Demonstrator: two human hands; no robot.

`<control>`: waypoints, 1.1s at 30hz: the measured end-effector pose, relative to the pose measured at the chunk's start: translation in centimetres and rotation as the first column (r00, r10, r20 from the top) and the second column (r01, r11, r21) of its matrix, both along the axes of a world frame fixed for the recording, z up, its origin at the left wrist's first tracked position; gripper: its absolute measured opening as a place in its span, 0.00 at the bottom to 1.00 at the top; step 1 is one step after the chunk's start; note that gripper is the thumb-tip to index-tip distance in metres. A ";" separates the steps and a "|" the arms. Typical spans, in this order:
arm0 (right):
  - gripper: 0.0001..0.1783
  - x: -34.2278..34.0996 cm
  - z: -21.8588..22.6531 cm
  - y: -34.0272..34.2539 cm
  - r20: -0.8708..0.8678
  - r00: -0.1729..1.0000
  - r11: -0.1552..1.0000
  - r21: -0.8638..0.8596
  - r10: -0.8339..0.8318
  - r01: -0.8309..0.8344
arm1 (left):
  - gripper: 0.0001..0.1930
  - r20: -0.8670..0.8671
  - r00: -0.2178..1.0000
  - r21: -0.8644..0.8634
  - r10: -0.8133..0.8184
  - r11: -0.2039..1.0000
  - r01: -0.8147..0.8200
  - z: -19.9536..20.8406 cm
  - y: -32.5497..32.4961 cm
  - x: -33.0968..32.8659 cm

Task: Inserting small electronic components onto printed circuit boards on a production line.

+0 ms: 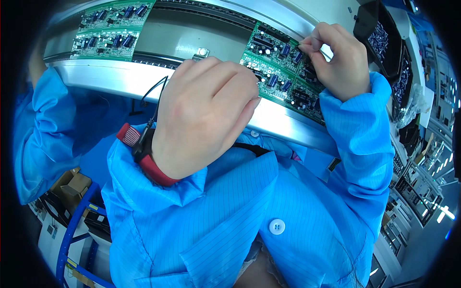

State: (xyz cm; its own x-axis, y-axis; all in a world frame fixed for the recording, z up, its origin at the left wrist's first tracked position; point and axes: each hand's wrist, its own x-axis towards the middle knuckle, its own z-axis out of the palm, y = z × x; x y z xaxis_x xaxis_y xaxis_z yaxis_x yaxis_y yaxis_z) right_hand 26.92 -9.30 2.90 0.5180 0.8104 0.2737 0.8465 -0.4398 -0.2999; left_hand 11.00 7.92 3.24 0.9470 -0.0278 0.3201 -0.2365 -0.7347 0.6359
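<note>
A green circuit board with blue and black capacitors and other small parts lies across the metal rails, between my two hands. My right hand is over its far right side, thumb and forefinger pinched together at the board's surface. Whatever sits in that pinch is too small to make out. Curled over the board's near left corner is my left hand, back upward, its fingertips hidden beneath it. A red wrist strap with a black clip and cord circles my left wrist.
Another populated circuit board rests farther left on the conveyor rail. At the right, a black bin holds many small blue-violet components, with a second bin nearer. A co-worker's blue sleeve reaches in at left. Below it stands a blue rack.
</note>
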 end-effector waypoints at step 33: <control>0.12 -2.0 2.9 1.8 -0.223 0.971 0.996 -0.025 -0.086 0.082 | 0.07 0.090 0.993 -0.029 0.077 0.997 -0.075 -2.3 0.1 0.0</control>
State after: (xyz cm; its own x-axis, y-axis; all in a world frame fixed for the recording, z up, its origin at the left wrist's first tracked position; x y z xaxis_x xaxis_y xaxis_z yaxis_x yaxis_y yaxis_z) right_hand 24.94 -7.48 5.85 0.6310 0.7646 0.1310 0.7186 -0.5125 -0.4700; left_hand 11.05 8.07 0.94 0.9128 0.0528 0.4049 -0.2383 -0.7363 0.6333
